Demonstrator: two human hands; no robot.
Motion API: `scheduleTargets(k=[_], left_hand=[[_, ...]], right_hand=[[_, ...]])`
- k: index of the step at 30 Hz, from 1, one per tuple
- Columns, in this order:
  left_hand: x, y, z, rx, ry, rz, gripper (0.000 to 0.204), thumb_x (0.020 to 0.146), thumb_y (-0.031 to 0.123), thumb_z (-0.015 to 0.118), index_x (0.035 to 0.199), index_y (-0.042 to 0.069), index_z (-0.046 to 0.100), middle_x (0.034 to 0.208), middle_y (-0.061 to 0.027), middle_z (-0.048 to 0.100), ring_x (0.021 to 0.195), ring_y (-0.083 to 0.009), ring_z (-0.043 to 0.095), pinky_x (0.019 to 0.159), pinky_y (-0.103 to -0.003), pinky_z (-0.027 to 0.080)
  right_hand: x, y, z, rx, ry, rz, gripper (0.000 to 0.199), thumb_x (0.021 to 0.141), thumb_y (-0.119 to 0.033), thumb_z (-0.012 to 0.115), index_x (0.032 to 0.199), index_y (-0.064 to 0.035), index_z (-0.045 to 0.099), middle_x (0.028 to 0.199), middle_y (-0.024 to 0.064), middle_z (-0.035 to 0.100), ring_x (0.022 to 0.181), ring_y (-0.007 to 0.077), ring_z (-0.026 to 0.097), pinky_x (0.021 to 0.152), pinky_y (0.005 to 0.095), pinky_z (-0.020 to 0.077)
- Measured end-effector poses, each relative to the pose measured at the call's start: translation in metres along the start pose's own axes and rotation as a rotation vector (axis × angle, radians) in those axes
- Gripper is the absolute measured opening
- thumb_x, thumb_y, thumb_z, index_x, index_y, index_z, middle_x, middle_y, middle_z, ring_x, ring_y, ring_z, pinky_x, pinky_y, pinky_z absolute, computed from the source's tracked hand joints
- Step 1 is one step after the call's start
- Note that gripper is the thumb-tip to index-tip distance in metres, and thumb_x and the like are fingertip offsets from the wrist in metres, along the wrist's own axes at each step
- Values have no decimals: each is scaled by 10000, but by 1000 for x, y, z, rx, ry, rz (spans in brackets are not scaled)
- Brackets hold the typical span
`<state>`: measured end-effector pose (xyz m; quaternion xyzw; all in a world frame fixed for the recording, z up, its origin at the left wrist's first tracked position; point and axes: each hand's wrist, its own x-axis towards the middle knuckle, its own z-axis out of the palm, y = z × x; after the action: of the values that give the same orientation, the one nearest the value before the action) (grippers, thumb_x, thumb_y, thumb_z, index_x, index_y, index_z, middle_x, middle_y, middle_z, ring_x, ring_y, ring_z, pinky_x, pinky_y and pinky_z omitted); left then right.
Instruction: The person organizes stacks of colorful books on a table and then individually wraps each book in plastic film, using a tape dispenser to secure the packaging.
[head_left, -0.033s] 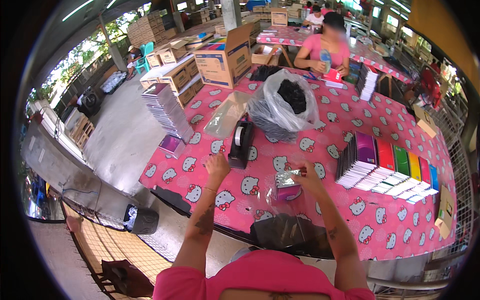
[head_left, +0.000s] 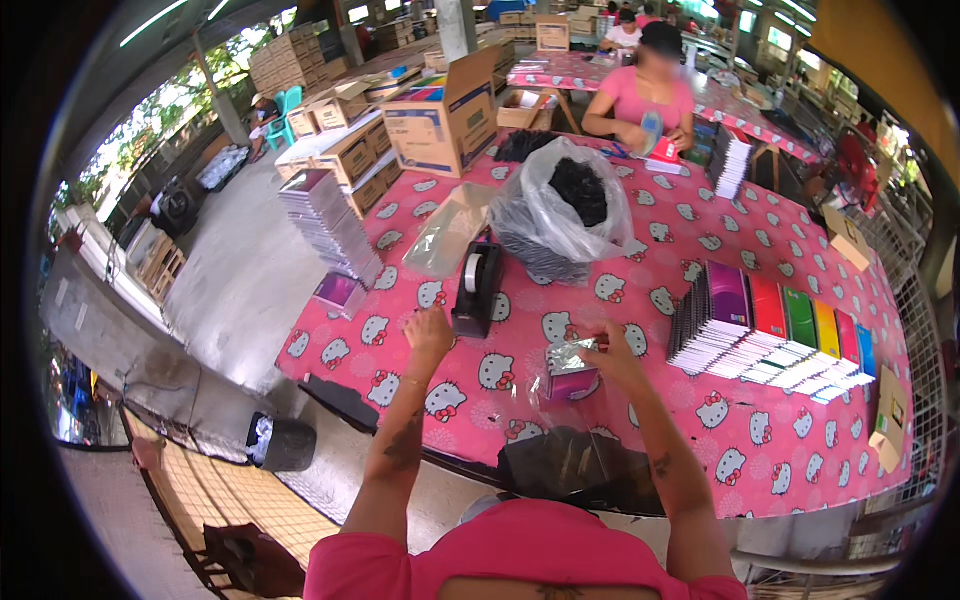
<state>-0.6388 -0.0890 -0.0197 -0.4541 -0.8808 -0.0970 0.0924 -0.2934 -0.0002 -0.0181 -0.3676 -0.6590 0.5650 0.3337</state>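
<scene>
A small purple packet in shiny clear wrap [head_left: 572,368] lies flat on the near table edge, right of an upright black tape dispenser [head_left: 478,288]

The table [head_left: 700,240] is covered in a pink cloth printed all over with white cartoon cat heads and red bows. A black tape dispenser [head_left: 477,288] with a whitish roll is seen on it. A purple packet [head_left: 572,372] is wrapped in shiny clear film. The clear plastic bag [head_left: 560,215] is filled with black items. A fanned row of notebooks [head_left: 770,335] is coloured purple, red, green, yellow and blue, with white page edges. The cardboard boxes [head_left: 440,120] are brown with blue print. Pink shirts are worn by both people.
</scene>
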Motion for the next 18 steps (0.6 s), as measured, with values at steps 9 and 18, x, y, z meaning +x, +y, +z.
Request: scheduleTargets(k=[9,18], left_hand=[[18,170,-96,-313,-627,1157,234,798,280,743,866,62,691,808,-114,699,780,-262,685,696,-384,521],[9,109,55,-1267,-1272,479,285,911,209,675,1105,1,684,964,-30,696,883,-138,629,812,-321,507]], right_hand=[[14,37,-9,106,9,-83,548,746,-88,798,1224,-52,534,1135,89,567,1022,202,582,868,352,501],[8,18,11,112,-11,-74,571,773,-95,799,1274,-78,526,1159,92,561,1022,189,586,878,351,510]])
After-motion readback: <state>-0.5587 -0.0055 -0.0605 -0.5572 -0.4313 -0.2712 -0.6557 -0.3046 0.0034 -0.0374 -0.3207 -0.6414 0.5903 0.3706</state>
